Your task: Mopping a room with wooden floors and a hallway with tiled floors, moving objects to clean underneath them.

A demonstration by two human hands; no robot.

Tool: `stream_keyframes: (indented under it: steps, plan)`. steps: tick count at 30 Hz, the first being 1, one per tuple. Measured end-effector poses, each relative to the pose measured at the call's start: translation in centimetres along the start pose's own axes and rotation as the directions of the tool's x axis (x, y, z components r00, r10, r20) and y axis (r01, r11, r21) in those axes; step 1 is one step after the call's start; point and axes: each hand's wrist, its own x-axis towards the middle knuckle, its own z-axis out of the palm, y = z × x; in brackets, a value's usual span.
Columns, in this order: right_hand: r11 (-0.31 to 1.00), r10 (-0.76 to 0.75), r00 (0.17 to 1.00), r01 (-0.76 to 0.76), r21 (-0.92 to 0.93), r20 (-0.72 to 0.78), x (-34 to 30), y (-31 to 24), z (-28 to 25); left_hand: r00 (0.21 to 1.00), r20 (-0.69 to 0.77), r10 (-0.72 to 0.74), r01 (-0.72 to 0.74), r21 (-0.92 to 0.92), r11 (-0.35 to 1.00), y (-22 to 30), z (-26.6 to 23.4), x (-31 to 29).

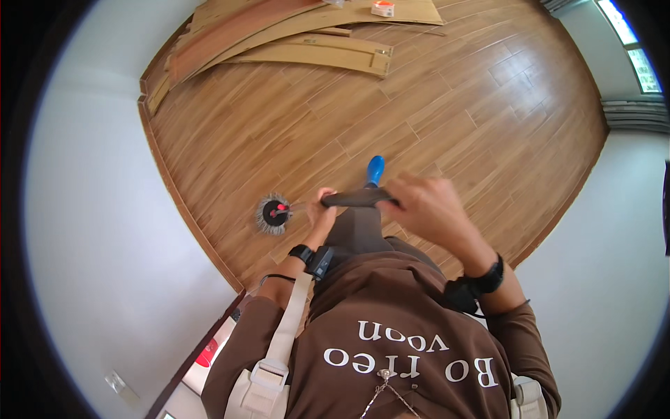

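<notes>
A round mop (pixel 273 213) with a grey string fringe and a black and red centre rests on the wooden floor, left of my legs. Its handle rises toward me and ends in a dark grip (pixel 357 200) lying across the front of my body. My left hand (pixel 322 205) is wrapped round the handle at the lower end of that grip. At the grip's other end, my right hand (pixel 424 204) is closed round it, slightly smeared by motion. Both wrists carry black straps with small devices.
A blue shoe (pixel 375 170) of mine shows on the floor beyond the grip. Flattened cardboard sheets (pixel 314 54) lie at the far left, bearing a small orange and white item (pixel 382 8). White walls (pixel 91 181) flank both sides; a grey curtain (pixel 634 113) hangs at far right.
</notes>
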Motion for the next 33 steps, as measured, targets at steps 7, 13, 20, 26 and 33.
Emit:
stream_keyframes:
  steps: [7,13,20,26,33]
  plan:
    - [0.930,0.311,0.929,-0.341,-0.134,-0.201,1.8,6.3,-13.9,0.901,0.245,0.357,-0.311,-0.207,0.928,12.5,14.8,13.4]
    - [0.805,0.558,0.775,-0.592,-0.035,-0.296,-1.2,10.8,-14.4,0.621,0.557,0.552,-0.520,-0.234,0.821,14.0,24.3,18.8]
    - [0.783,0.620,0.742,-0.565,0.260,-0.255,-3.4,21.7,-9.8,0.518,0.696,0.497,-0.669,-0.032,0.742,11.1,27.8,22.9]
    - [0.944,0.330,0.926,-0.321,0.081,-0.181,-2.1,27.5,-3.9,0.707,0.592,0.387,-0.639,0.300,0.709,5.1,27.9,24.5]
    - [0.844,0.532,0.784,-0.521,0.128,-0.320,-9.6,35.7,-18.3,0.530,0.655,0.539,-0.627,-0.126,0.769,17.0,42.5,19.7]
